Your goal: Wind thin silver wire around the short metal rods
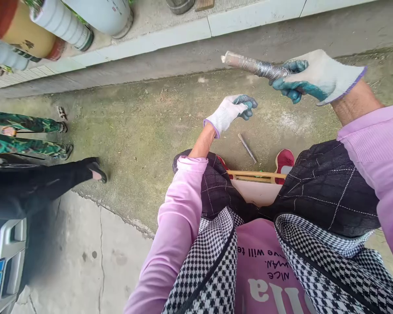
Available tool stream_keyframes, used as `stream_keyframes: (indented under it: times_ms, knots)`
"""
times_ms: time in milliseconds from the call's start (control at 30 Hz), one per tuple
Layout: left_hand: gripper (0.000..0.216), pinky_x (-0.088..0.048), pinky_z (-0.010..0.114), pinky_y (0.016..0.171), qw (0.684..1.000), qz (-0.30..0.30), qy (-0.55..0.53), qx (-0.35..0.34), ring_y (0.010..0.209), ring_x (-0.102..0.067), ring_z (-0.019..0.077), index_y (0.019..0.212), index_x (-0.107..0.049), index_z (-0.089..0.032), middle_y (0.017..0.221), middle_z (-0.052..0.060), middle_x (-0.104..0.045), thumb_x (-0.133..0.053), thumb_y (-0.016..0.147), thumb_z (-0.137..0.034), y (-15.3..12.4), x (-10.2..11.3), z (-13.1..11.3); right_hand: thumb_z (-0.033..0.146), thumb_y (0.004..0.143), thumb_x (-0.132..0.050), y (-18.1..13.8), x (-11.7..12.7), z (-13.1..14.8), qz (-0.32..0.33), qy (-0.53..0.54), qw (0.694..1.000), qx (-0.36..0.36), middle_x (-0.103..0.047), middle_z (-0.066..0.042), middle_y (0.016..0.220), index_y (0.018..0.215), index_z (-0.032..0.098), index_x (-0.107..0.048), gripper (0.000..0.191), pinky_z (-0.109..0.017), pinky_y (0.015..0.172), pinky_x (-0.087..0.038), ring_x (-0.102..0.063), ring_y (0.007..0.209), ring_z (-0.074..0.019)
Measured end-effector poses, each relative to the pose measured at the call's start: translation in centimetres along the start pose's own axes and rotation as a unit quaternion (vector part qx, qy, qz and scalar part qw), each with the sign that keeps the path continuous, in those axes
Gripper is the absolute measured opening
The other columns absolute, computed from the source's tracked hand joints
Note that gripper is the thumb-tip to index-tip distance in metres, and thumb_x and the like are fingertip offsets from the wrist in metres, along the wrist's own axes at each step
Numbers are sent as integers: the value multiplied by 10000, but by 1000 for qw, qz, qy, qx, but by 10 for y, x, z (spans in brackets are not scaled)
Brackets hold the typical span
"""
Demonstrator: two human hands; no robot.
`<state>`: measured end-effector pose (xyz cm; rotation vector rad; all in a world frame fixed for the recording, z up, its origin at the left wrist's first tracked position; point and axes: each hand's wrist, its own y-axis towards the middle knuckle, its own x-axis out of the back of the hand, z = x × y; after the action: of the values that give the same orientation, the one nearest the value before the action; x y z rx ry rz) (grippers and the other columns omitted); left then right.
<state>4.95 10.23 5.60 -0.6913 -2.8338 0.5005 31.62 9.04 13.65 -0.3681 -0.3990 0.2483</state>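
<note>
I sit on a low wooden stool (255,175) and look down past my knees at a concrete floor (134,131). My right hand (309,76), in a white glove with teal-coated fingers, is closed round a short rod wound with silvery wire (252,65) and holds it up, its tip pointing left. My left hand (231,111), gloved the same way, hangs lower over the ground with its fingers curled; I see nothing in it. A thin metal rod (247,148) lies on the floor between my red shoes (284,159).
At the left stand people's legs: camouflage trousers (22,133) and a dark-trousered leg (52,176). A vehicle's bumper (5,261) shows at the bottom left. Large cylinders (62,22) lie on a raised white kerb (183,32) at the top.
</note>
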Motion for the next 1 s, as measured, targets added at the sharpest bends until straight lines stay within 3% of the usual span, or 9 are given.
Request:
stream_keyframes:
  times_ms: [100,233,367,500,600,700,800,900,1000]
  knots:
    - [56,-687,270,916,999,-6,28,-27,873,-811,139,1007,-841,-153,894,25,-848,-857,1047,-117,5,10,8,330,1079,-1007,-6,6,-8,125,21,992,10,-661,13,821,1092,207,-803,238,-334,675,-430,-533,705,-145]
    - [147,-635,247,833,997,-31,68,-35,821,-735,133,889,-808,-186,822,-1,-805,-855,981,-82,5,18,11,409,1063,-1032,-1,3,-21,261,-154,953,-29,-673,11,778,981,208,-815,307,-339,696,-445,-548,718,-156]
    - [210,-540,245,690,996,-25,81,6,657,-611,106,823,-783,-194,690,-32,-707,-865,959,-56,-2,9,6,320,1111,-890,10,-13,-24,191,-389,896,-101,-702,-41,758,931,201,-815,228,-411,775,-447,-615,761,-213]
    - [144,-579,245,732,998,-12,55,26,631,-631,97,922,-820,-157,669,-46,-696,-859,997,-40,-6,-3,1,374,1148,-858,20,-13,-13,82,-490,865,-71,-902,-249,1199,1079,161,-833,226,-489,959,-509,-794,1091,-340]
    - [93,-664,282,854,999,-18,14,30,700,-734,117,1029,-853,-122,728,-20,-758,-848,1028,-29,-7,-5,-2,380,1175,-861,21,-4,-7,-2,-420,905,-67,-888,-250,1216,1131,151,-825,236,-485,983,-555,-801,1103,-331]
    - [63,-701,303,932,999,-22,-22,16,777,-809,138,1074,-870,-115,793,2,-804,-848,1059,-58,-6,-3,-2,335,1140,-955,21,2,-11,-74,-189,978,-53,-776,-65,910,1046,194,-792,235,-358,769,-558,-676,807,-187]
    - [46,-701,309,945,999,-14,-40,2,796,-821,142,1106,-879,-123,823,4,-823,-876,1063,-110,-4,-1,0,338,1030,-1099,20,5,-21,-102,41,994,5,-666,10,774,903,231,-733,402,-318,566,-466,-541,628,-136]
    - [62,-671,307,923,999,-15,-30,7,794,-796,139,1073,-861,-136,805,-8,-804,-887,1039,-91,-3,-1,0,467,965,-1137,16,11,-28,-58,133,987,66,-688,-8,794,928,251,-790,410,-324,537,-434,-548,620,-149]
    - [192,-608,291,880,999,-43,3,16,790,-740,132,939,-808,-172,751,-27,-754,-842,1049,-18,-6,0,-4,610,884,-1130,10,17,-30,88,99,989,68,-695,2,775,1011,264,-858,458,-309,546,-423,-578,632,-161]
